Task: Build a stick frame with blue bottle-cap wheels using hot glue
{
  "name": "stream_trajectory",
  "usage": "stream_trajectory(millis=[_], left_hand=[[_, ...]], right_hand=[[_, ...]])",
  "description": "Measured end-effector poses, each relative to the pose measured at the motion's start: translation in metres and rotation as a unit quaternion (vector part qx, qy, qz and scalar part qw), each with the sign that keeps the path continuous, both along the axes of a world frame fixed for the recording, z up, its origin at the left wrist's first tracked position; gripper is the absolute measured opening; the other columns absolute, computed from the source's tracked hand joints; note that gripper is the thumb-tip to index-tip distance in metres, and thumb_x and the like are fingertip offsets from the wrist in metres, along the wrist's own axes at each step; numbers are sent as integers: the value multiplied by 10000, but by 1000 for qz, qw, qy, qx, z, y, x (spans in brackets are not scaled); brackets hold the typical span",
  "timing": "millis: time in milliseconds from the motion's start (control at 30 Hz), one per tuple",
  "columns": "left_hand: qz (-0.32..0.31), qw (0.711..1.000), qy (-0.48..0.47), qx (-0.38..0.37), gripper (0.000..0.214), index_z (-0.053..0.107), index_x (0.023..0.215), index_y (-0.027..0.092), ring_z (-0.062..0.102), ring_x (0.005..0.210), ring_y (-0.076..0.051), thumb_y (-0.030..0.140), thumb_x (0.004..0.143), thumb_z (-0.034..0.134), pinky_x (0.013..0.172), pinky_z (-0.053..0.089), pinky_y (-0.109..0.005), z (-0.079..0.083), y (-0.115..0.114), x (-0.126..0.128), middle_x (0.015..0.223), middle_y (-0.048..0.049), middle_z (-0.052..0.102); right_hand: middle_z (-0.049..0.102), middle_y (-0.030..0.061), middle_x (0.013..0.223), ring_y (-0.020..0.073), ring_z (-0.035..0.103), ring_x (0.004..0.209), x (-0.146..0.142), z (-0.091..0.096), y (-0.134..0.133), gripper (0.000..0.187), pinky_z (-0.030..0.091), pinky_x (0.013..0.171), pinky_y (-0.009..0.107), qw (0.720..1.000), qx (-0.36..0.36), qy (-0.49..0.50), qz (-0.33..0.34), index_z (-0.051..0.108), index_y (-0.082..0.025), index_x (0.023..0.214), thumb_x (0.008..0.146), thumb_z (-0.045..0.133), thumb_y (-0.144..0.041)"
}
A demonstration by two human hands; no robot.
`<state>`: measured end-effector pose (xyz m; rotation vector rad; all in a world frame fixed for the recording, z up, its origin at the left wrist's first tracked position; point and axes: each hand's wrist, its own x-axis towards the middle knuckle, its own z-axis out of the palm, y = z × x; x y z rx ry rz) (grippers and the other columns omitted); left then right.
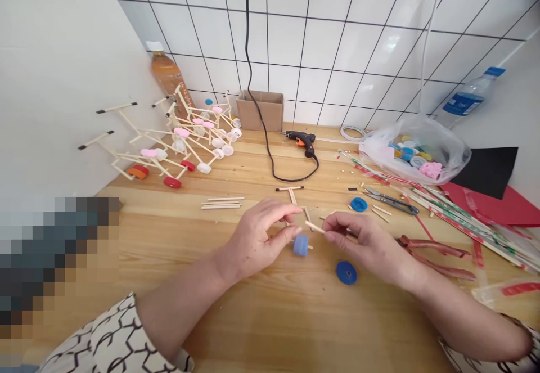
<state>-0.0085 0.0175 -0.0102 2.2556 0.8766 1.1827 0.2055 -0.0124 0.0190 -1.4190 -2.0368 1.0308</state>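
Note:
My left hand (257,235) pinches a thin wooden stick piece, and a light blue bottle cap (300,245) sits just below its fingertips. My right hand (358,243) holds a short wooden stick (315,227) by one end, with its other end reaching toward my left fingers. Just beyond my hands lie a dark blue bottle cap (359,204) and a T-shaped stick piece (291,193). A second dark blue cap (346,273) lies on the wooden table (270,317) near my right hand. Parts of the pinched stick are hidden by my fingers.
Stick-built wheeled models (177,142) are piled at back left, near a bundle of sticks (222,203). A hot glue gun (301,142) with its black cord, scissors (390,201), a cardboard box (259,111) and a plastic bag of caps (413,151) stand farther back.

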Motion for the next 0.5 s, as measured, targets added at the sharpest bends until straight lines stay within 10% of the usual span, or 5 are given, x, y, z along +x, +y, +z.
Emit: stream_trajectory(millis=[300, 500], left_hand=[[-140, 977, 163, -19, 170, 650, 766, 163, 542, 647, -136, 186, 860, 510, 613, 420, -241, 14, -10, -4, 671, -26, 626], [-151, 970, 186, -47, 192, 643, 720, 161, 543, 641, -131, 188, 855, 508, 603, 404, -234, 18, -12, -6, 653, -21, 617]], right_hand=[[603, 18, 715, 144, 532, 671, -18, -4, -21, 125, 431, 626, 271, 988, 113, -73, 74, 564, -184, 769, 841, 473, -138], [618, -1, 740, 127, 537, 641, -13, 3, -23, 116, 422, 593, 244, 986, 56, -121, 102, 575, -188, 818, 770, 526, -94]])
